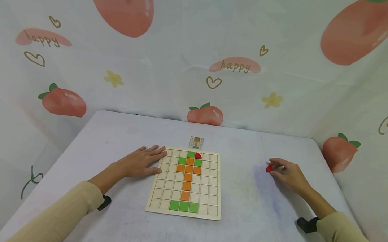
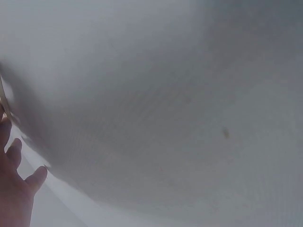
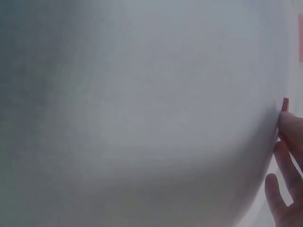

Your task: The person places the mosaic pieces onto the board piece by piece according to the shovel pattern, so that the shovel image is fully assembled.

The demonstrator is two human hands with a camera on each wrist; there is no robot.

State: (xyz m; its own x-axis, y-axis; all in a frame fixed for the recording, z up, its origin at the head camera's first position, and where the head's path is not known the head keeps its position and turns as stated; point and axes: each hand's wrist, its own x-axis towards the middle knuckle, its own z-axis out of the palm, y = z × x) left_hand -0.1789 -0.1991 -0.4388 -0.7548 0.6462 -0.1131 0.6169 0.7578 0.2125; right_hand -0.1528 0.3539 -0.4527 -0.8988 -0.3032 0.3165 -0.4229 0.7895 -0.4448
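A pale wooden grid board (image 1: 207, 190) lies flat on the table, with green, orange and red tiles set in some of its squares. A red quarter-round tile (image 1: 198, 156) sits in the top row beside a green tile (image 1: 190, 155). Orange tiles (image 1: 187, 177) form a cross shape above a row of green tiles (image 1: 183, 206). My left hand (image 1: 143, 161) rests with spread fingers at the board's upper left edge. Off to the right, my right hand (image 1: 287, 174) pinches another red tile (image 1: 269, 169) between thumb and fingers, just over the table.
A small pattern card (image 1: 196, 142) lies behind the board's top edge. The white table (image 1: 241, 224) ends at a fabric backdrop (image 1: 170, 62) printed with fruit. In the left wrist view mostly bare tabletop (image 2: 165, 118) shows.
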